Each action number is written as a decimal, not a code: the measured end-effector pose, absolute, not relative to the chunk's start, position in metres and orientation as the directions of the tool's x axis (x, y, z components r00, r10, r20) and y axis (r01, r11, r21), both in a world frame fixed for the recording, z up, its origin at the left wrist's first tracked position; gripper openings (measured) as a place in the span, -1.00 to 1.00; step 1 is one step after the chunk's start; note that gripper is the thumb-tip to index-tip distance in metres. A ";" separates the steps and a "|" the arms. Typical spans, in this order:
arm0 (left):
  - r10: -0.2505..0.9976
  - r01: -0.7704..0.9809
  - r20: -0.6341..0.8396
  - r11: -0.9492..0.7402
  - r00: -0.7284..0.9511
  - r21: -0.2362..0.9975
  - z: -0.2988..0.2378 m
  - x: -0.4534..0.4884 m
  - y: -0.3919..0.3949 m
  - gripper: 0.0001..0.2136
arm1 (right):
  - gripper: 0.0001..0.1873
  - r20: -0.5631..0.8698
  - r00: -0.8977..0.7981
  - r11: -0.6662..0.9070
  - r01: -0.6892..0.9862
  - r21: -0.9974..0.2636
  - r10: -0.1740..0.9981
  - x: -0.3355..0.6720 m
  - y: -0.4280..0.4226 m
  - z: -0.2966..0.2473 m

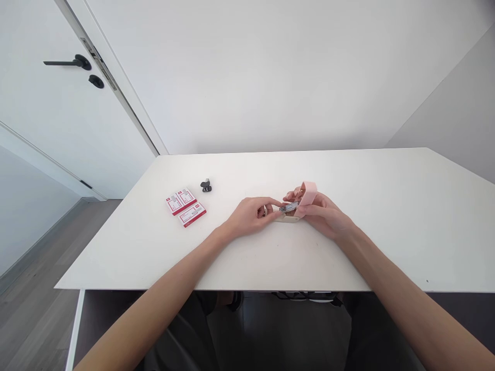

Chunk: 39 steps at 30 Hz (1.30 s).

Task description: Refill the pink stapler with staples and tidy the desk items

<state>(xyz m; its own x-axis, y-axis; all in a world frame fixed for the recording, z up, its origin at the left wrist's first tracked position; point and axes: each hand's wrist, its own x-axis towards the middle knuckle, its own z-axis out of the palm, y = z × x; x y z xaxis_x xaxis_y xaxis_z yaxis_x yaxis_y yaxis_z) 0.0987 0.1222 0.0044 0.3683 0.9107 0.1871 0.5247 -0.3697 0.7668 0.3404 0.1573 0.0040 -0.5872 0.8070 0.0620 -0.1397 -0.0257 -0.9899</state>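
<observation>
A small pink stapler [307, 193] stands opened on the white table [348, 247], its lid tipped up and the metal staple channel [289, 207] showing. My right hand [325, 214] is wrapped round the stapler from the right and steadies it. My left hand [253, 215] comes in from the left, its fingertips pinched at the front end of the metal channel. Whether they hold staples is too small to tell. The cream base of the stapler [288, 219] rests flat on the table under both hands.
Two or three red and white staple boxes [185, 205] lie to the left on the table. A small black clip [206, 186] sits just behind them. A white door with a black handle [71, 63] stands at the far left. The wall runs behind the table.
</observation>
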 end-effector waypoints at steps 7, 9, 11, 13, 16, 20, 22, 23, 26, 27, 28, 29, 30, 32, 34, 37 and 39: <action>0.916 0.572 0.215 -0.381 0.338 0.727 0.005 0.098 0.120 -0.72 | -0.72 0.137 -0.454 0.068 -0.165 -0.984 0.880 0.345 0.158 0.004; 0.917 0.592 0.220 -0.385 0.333 0.708 0.005 0.098 0.120 -0.73 | -0.73 0.143 -0.445 0.073 -0.170 -0.983 0.884 0.349 0.158 0.003; 0.913 0.608 0.232 -0.398 0.336 0.687 0.004 0.098 0.119 -0.74 | -0.76 0.126 -0.428 0.063 -0.159 -0.985 0.895 0.356 0.157 0.000; 0.902 0.621 0.252 -0.425 0.350 0.658 0.004 0.097 0.118 -0.77 | -0.73 0.082 -0.391 0.041 -0.111 -0.993 0.917 0.366 0.154 -0.005; 0.879 0.637 0.293 -0.474 0.375 0.608 0.002 0.097 0.116 -0.80 | -0.61 0.014 -0.318 0.019 0.012 -1.000 0.948 0.381 0.144 -0.008; 0.839 0.636 0.356 -0.543 0.411 0.547 -0.001 0.097 0.115 -0.83 | -0.50 -0.020 -0.232 0.021 0.171 -0.985 0.973 0.388 0.125 0.000; 0.820 0.629 0.395 -0.571 0.413 0.527 -0.002 0.097 0.115 -0.85 | -0.47 -0.018 -0.207 0.028 0.219 -0.975 0.978 0.389 0.119 0.004; 0.808 0.625 0.422 -0.586 0.410 0.515 -0.002 0.097 0.115 -0.86 | -0.47 -0.009 -0.198 0.039 0.240 -0.970 0.980 0.390 0.118 0.006; 0.751 0.618 0.536 -0.642 0.386 0.454 -0.003 0.097 0.115 -0.91 | -0.45 0.038 -0.176 0.092 0.312 -0.946 0.984 0.396 0.120 0.002; 0.728 0.621 0.575 -0.656 0.373 0.428 -0.003 0.097 0.116 -0.92 | -0.46 0.052 -0.171 0.107 0.334 -0.936 0.984 0.398 0.122 -0.001; 0.710 0.629 0.609 -0.663 0.355 0.407 -0.003 0.097 0.116 -0.93 | -0.46 0.065 -0.164 0.120 0.352 -0.928 0.984 0.401 0.123 -0.004; 0.697 0.638 0.635 -0.663 0.334 0.392 -0.003 0.097 0.117 -0.94 | -0.47 0.078 -0.157 0.131 0.365 -0.922 0.985 0.403 0.125 -0.008; 0.691 0.649 0.652 -0.656 0.312 0.385 -0.003 0.097 0.117 -0.95 | -0.48 0.092 -0.148 0.142 0.376 -0.916 0.985 0.405 0.126 -0.012; 0.696 0.665 0.663 -0.636 0.275 0.391 -0.002 0.096 0.118 -0.97 | -0.49 0.125 -0.129 0.167 0.390 -0.905 0.984 0.406 0.128 -0.018; 0.708 0.675 0.660 -0.616 0.251 0.405 -0.002 0.096 0.119 -0.99 | -0.49 0.156 -0.116 0.191 0.403 -0.895 0.981 0.405 0.129 -0.021; 0.725 0.698 0.655 -0.582 0.213 0.417 -0.003 0.094 0.120 -0.98 | -0.48 0.179 -0.112 0.210 0.415 -0.885 0.977 0.402 0.129 -0.022; 0.730 0.722 0.657 -0.557 0.190 0.410 -0.003 0.094 0.119 -0.96 | -0.49 0.193 -0.110 0.221 0.416 -0.882 0.975 0.401 0.129 -0.020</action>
<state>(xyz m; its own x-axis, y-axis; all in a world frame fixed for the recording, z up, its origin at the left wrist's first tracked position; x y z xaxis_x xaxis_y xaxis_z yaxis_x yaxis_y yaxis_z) 0.0938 0.1191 -0.0028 0.1895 0.7299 0.6567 0.7225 -0.5566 0.4102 0.4005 0.1286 -0.0202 -0.1102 0.9750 0.1928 0.4159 0.2214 -0.8820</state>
